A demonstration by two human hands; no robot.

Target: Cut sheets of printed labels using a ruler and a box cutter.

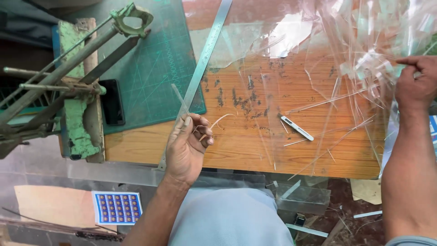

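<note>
Left hand (187, 145) at frame centre, fingers curled together on a thin clear strip (178, 96) rising past the steel ruler (200, 75); right hand (416, 82) at right edge, fingertips pinching clear film (364, 64).

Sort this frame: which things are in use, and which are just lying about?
In use: left hand pinching a clear strip; right hand on clear plastic sheets.

Lying about: steel ruler, cutting mat, knife, phone, green paper cutter.

Wood table (255, 150) w/ cutting mat (154, 59), steel ruler (205, 54), knife (297, 128), clear film (346, 68).
</note>
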